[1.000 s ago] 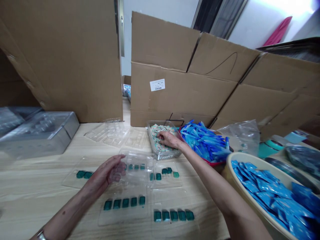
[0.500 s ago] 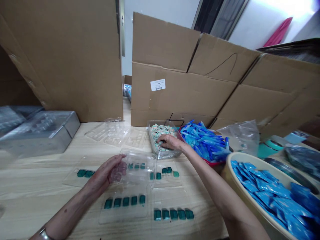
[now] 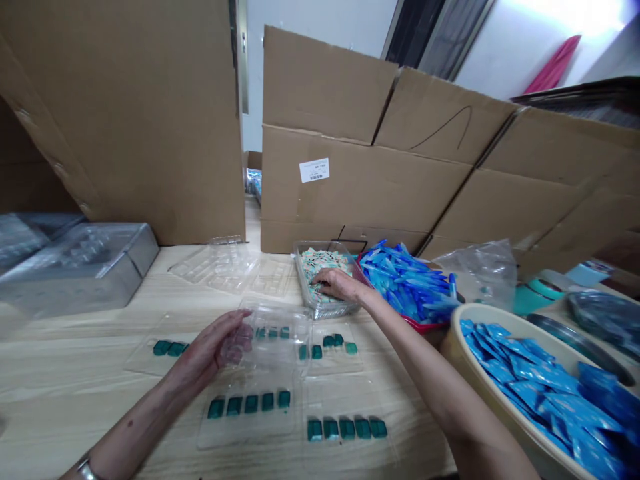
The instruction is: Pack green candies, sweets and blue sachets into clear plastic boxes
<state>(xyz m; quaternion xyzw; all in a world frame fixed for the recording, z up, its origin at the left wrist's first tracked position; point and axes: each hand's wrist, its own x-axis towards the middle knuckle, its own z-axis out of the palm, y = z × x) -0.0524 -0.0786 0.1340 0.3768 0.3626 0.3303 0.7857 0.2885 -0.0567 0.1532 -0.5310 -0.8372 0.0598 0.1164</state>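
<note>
My left hand grips the left edge of a clear plastic blister tray, lifted a little above the table, thumb on top and fingers under it. My right hand reaches into a clear tub of small pale packets, fingers curled down among them; what they hold is hidden. Flat clear trays lie below, holding rows of dark green pieces and more green pieces.
A red basket of blue sachets stands right of the tub. A beige basin with more blue sachets sits at the right. Empty clear trays and a grey metal box lie toward the back left. Cardboard boxes wall the back.
My right hand has shifted slightly nearer within the tub of packets. The left hand and its tray stay where they were.
</note>
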